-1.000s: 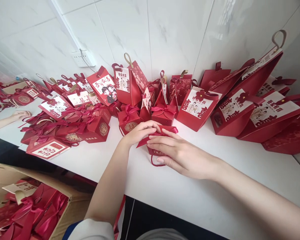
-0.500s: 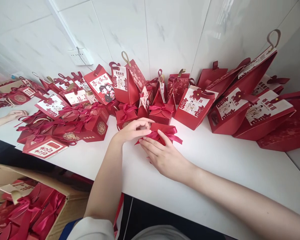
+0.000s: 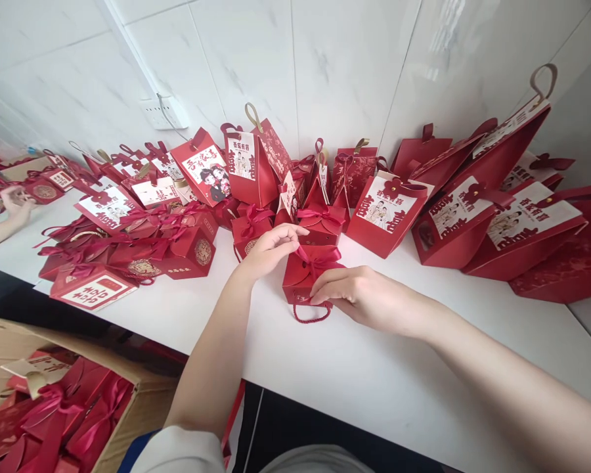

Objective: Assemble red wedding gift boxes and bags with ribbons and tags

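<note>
A small red box (image 3: 298, 274) with a magenta ribbon bow (image 3: 320, 259) on top stands on the white table (image 3: 256, 348) in front of me. A twisted red cord handle (image 3: 311, 318) hangs at its near side. My left hand (image 3: 276, 248) is at the box's far left edge, thumb and forefinger closed on a ribbon end. On the right, my right hand (image 3: 354, 292) has its fingers pressed together at the box's right front, over the ribbon; its fingertips partly hide what they pinch.
Several red gift boxes (image 3: 187, 253) are heaped at the left, and upright red bags (image 3: 389, 213) line the wall. A cardboard box (image 3: 150, 401) holding more sits below left. Another person's hand (image 3: 18, 202) is at the far left.
My right hand has moved right and off the top of the box, uncovering its front and cord handle. The bow now stands up more. The other person's hand has lifted toward the boxes there.
</note>
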The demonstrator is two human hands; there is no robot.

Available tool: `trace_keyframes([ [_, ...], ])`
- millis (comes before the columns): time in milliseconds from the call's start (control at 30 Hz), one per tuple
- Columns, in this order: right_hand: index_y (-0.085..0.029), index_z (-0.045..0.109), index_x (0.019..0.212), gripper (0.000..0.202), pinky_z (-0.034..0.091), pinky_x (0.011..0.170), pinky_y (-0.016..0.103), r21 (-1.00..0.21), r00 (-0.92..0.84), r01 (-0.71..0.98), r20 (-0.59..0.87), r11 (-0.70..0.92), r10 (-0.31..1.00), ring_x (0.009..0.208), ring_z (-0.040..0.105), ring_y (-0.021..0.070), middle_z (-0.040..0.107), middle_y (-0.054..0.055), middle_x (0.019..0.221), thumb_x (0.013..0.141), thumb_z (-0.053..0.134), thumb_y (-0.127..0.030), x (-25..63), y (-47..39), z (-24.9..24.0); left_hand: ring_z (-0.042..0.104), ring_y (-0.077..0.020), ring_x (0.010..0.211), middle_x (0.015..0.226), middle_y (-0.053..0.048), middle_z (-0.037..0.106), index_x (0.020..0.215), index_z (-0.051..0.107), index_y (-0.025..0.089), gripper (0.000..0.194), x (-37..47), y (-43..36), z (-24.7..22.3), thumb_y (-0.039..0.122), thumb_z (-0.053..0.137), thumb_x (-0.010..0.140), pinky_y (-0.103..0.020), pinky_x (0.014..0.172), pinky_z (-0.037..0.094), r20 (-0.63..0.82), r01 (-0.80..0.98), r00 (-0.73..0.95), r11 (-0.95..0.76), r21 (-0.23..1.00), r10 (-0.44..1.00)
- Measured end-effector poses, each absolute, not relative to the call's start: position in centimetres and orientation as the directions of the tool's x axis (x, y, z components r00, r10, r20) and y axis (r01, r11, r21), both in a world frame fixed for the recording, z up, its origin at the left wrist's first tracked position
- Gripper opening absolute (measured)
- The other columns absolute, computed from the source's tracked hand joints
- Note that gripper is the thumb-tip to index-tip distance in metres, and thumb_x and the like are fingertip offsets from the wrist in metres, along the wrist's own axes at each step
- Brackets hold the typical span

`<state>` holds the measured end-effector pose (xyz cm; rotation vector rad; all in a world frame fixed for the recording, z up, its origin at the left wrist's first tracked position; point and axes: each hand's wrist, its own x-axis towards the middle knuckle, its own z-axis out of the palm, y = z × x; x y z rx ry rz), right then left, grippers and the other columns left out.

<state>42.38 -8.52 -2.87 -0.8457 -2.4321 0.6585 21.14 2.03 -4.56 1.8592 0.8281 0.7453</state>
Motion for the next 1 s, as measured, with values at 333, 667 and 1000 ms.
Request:
trace_keyframes([
  [333, -0.017, 0.067, 0.086, 0.026, 0.049, 0.069, 0.027, -0.55, -0.73, 0.476, 0.19, 0.687, 0.657, 0.077, 0.062, 0.0152, 0.067, 0.004, 0.091, 0.087, 0.05, 0.003, 42.4, -8.6, -2.9, 0.055, -0.0247, 0.118, 0.126, -0.009, 0.059, 0.088, 0.058, 0.019, 0.017, 21.6, 1.1, -4.0, 0.035, 0.061, 0.085, -0.041, 0.103, 0.039, 0.1, 0.273, 0.687, -0.383, 0.882, 0.72],
  [667, -0.021, 0.062, 0.109, 0.02, 0.052, 0.081, 0.033, -0.498, -0.608, 0.486, 0.398, 0.719, 0.687, 0.094, 0.062, 0.0195, 0.065, 0.007, 0.104, 0.094, 0.051, -0.015, 42.3, -8.5, -2.5, 0.053, -0.0246, 0.121, 0.128, -0.009, 0.057, 0.085, 0.064, 0.018, 0.007, 21.5, 1.6, -4.3, 0.018, 0.059, 0.081, -0.041, 0.106, 0.038, 0.114, 0.281, 0.751, -0.471, 0.836, 0.651],
  [1000, -0.019, 0.069, 0.087, 0.023, 0.045, 0.083, 0.041, -0.285, -0.415, 0.762, 0.474, 0.582, 0.776, 0.097, 0.055, 0.0252, 0.059, 0.01, 0.107, 0.087, 0.05, -0.007, 42.7, -7.0, -4.3, 0.054, -0.0246, 0.121, 0.127, -0.007, 0.056, 0.088, 0.061, 0.019, 0.014, 21.7, 0.7, -3.7, 0.023, 0.067, 0.075, -0.04, 0.104, 0.04, 0.124, 0.313, 0.768, -0.536, 0.784, 0.628],
])
